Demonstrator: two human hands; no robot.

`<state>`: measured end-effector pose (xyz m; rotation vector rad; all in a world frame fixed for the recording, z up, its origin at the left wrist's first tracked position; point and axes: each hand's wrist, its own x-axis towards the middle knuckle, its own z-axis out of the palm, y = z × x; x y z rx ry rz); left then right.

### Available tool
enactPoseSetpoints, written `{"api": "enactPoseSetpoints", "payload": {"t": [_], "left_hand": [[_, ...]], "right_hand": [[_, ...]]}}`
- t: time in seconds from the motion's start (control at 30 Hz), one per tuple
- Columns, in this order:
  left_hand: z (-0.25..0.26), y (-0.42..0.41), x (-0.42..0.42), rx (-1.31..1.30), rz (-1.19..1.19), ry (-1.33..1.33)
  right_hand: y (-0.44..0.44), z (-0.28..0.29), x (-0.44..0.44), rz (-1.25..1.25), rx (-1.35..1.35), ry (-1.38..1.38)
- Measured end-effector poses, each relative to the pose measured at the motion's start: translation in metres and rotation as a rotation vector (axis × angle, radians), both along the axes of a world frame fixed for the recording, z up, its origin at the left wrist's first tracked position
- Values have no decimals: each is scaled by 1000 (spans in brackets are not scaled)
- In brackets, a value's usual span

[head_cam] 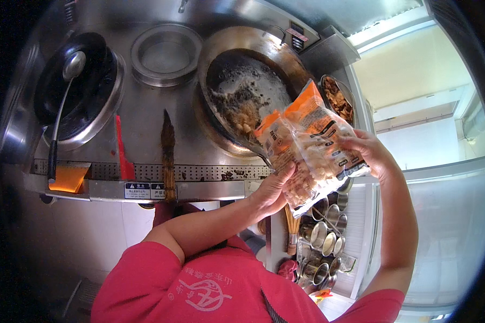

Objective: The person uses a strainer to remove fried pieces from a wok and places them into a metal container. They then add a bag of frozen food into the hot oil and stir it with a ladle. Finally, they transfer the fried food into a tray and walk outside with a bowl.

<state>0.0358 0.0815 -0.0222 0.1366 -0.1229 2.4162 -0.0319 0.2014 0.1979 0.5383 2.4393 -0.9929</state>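
Note:
My left hand (273, 187) grips the near left edge of a clear plastic food bag (319, 137) with orange printing. My right hand (365, 153) holds its right side. Pale chunky pieces show through the plastic, and the bag bears writing. Its orange end leans over the near right rim of a large wok (246, 89). Dark bubbling liquid fills the wok, with white froth and a clump of pale brown food pieces (244, 121) close to the bag. Whether the bag's end is cut open, I cannot tell.
Left on the steel range lie a black wok (74, 97) with a ladle (62, 97) across it, a round metal pan (165, 56), a brush (168, 149) and a red strip (123, 153). A dish of browned food (338, 99) stands right. Metal containers (319, 234) stand below right.

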Motion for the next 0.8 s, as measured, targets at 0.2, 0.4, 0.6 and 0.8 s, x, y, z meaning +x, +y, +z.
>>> {"api": "enactPoseSetpoints", "payload": {"t": [0.2, 0.4, 0.6, 0.8], "left_hand": [[1, 5, 2, -16, -32, -79], [1, 4, -12, 108, -36, -106], [4, 7, -15, 90, -6, -129], [11, 6, -27, 52, -2, -74]], "right_hand": [[14, -10, -26, 150, 150, -13], [4, -3, -45, 179, 211, 16], [3, 1, -59, 277, 502, 42], [-35, 22, -69, 345, 824, 103]]}}
